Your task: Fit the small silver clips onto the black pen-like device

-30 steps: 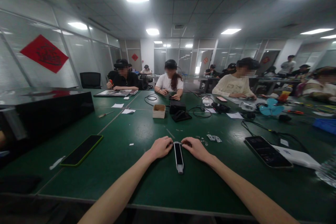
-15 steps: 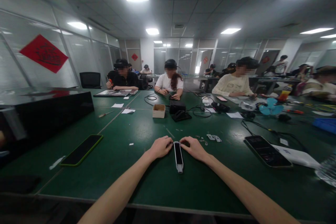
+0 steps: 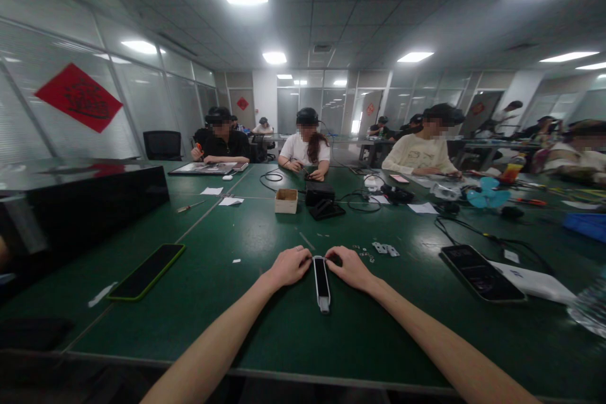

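A slim pen-shaped device (image 3: 322, 284) with a pale frame and a long dark face lies on the green table (image 3: 213, 315), its narrower tip towards me. My left hand (image 3: 290, 266) rests at its far left corner, fingers curled in and pinching at the edge. On the opposite side, my right hand (image 3: 349, 267) has thumb and fingertips closed on the far right corner. Several small metal pieces (image 3: 363, 254) are scattered just beyond my right hand, with grey metal plates (image 3: 386, 249) to their right. Whatever lies under my fingertips is hidden.
A green-edged phone (image 3: 148, 273) lies to the left, and a dark phone (image 3: 481, 274) to the right beside a white packet (image 3: 534, 281). Farther back stand a small open box (image 3: 286, 202) and a black case (image 3: 320, 194) with cables. Several people sit across the table.
Both hands keep their place at the far end of the device, with at most tiny finger shifts. The device has not visibly moved.
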Demonstrator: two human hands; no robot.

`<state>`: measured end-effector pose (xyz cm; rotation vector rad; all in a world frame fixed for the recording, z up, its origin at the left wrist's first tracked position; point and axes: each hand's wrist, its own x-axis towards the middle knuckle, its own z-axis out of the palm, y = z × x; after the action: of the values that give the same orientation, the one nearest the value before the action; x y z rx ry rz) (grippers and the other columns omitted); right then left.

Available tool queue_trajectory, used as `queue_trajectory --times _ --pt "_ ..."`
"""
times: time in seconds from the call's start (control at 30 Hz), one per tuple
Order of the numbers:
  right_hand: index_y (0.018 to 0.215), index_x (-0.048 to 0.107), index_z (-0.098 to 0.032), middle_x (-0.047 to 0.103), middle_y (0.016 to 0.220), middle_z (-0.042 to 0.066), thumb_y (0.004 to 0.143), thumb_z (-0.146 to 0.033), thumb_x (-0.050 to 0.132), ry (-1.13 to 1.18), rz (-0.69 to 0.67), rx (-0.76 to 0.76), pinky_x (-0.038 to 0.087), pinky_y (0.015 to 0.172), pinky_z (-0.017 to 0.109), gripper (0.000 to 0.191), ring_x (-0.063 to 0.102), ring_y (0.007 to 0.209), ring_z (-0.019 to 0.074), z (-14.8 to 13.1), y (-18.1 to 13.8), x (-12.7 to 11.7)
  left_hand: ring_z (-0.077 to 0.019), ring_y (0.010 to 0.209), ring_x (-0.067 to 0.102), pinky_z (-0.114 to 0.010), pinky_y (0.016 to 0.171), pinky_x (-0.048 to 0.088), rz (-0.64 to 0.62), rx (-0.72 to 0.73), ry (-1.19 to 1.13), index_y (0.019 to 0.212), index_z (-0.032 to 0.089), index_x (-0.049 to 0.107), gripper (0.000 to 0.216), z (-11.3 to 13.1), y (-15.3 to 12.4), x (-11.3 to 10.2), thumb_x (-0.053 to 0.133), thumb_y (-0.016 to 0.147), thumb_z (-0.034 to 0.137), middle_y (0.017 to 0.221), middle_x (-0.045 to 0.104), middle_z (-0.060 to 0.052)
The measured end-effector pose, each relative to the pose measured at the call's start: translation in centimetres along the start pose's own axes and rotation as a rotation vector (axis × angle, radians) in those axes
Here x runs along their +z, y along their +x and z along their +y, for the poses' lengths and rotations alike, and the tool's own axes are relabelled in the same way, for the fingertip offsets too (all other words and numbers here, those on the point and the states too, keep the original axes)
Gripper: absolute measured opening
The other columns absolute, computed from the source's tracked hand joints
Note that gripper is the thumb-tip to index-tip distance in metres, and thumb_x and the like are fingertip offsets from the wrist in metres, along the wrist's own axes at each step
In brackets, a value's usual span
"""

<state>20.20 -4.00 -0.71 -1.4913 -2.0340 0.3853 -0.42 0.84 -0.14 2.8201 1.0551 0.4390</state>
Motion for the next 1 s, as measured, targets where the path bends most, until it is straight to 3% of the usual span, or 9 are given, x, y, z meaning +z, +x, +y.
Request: queue_trajectory --times 1.0 --pt "0.097 0.063 -0.017 0.064 0.094 0.005 0.085 -0.03 0.05 -0.02 -0.034 -0.01 0.047 0.076 0.031 0.022 0.057 0.086 0.0173 -0.23 -0.23 -0.37 -0.0154 0.076 0.056 -0.025 0.065 0.042 0.003 -0.008 -0.005 0.093 0.02 0.056 0.019 -0.04 0.0 0.17 0.04 0.09 0.029 0.088 0.058 -0.003"
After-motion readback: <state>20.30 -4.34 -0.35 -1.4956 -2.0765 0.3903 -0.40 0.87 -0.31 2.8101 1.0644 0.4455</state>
